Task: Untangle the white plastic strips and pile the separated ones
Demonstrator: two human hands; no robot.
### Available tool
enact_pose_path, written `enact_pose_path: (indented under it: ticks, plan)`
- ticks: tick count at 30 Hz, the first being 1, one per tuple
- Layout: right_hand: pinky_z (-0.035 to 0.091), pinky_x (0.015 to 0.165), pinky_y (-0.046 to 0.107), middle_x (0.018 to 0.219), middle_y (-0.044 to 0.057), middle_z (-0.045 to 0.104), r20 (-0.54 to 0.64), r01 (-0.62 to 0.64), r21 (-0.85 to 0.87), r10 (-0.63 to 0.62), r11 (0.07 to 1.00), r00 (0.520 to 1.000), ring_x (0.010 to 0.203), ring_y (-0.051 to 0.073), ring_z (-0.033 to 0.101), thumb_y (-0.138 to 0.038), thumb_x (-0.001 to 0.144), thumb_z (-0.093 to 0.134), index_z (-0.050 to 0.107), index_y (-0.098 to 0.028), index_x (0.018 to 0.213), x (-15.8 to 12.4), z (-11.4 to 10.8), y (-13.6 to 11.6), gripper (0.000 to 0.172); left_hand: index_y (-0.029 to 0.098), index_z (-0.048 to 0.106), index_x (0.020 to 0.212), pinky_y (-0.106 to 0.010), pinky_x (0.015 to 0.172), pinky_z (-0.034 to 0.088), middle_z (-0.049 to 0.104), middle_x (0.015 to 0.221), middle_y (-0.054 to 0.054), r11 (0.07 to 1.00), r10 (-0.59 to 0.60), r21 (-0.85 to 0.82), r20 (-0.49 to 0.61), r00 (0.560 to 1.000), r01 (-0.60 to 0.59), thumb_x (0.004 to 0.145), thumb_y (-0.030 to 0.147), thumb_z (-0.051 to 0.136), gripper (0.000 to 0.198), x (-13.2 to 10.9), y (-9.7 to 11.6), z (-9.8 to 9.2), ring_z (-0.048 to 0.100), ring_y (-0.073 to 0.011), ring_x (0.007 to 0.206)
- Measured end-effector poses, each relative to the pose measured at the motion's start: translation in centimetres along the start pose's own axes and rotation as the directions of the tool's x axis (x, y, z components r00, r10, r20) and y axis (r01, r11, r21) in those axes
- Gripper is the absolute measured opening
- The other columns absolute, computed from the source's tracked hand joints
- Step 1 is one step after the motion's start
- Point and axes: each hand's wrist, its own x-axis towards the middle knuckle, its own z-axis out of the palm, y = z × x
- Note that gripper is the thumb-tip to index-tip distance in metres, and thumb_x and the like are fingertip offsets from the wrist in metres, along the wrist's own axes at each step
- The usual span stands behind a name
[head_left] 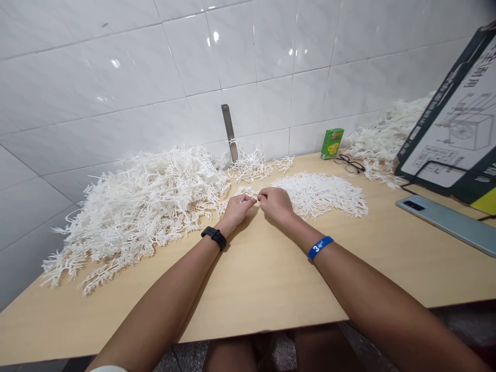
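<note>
My left hand (237, 211) and my right hand (276, 204) meet over the light wooden tabletop (251, 274), their fingertips pinching a small tuft of white branched plastic strands (247, 196). Directly behind my right hand lies a flat, spread layer of the same strands (321, 195). A tall, loose heap of them (135, 212) rises to the left of my left hand, and a smaller clump (248, 166) sits behind my hands. A black wristband circles my left wrist, and a blue numbered band circles my right.
White tiles form the wall behind the table, with a metal bracket (230, 133) fixed on it. At the back right are a green carton (332, 143), glasses (349, 164), another strand heap (387, 135) and a printed cardboard box (453, 113). A smartphone (445, 225) lies at right.
</note>
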Motion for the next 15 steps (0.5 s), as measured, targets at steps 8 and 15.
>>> enact_pose_path:
  ticks: [8, 15]
  plan:
    - [0.035, 0.081, 0.033, 0.088, 0.007, 0.074, -0.111, -0.165, 0.103, 0.176, 0.981, 0.978, 0.082, 0.021, 0.062, -0.017, 0.086, 0.045, 0.074, -0.020, 0.095, 1.1, -1.7, 4.2, 0.030, 0.017, 0.068, 0.083, -0.023, 0.044, 0.017, 0.033, 0.052, 0.006, 0.975, -0.078, -0.203, 0.079, 0.994, 0.092, 0.073, 0.046, 0.065, 0.031, -0.3, 0.0, -1.1, 0.025, -0.0065, 0.045]
    - [0.031, 0.093, 0.039, 0.111, 0.011, 0.070, -0.093, -0.015, 0.053, 0.020, 0.998, 0.995, 0.105, 0.025, 0.059, 0.003, 0.075, 0.041, 0.070, -0.018, 0.115, 0.7, 0.0, 3.3, 0.054, 0.015, 0.066, 0.105, -0.022, 0.043, 0.022, 0.038, 0.055, 0.005, 0.870, -0.113, -0.462, 0.154, 0.982, 0.173, 0.078, 0.042, 0.058, 0.039, 0.5, -0.5, -1.2, 0.032, -0.0074, 0.045]
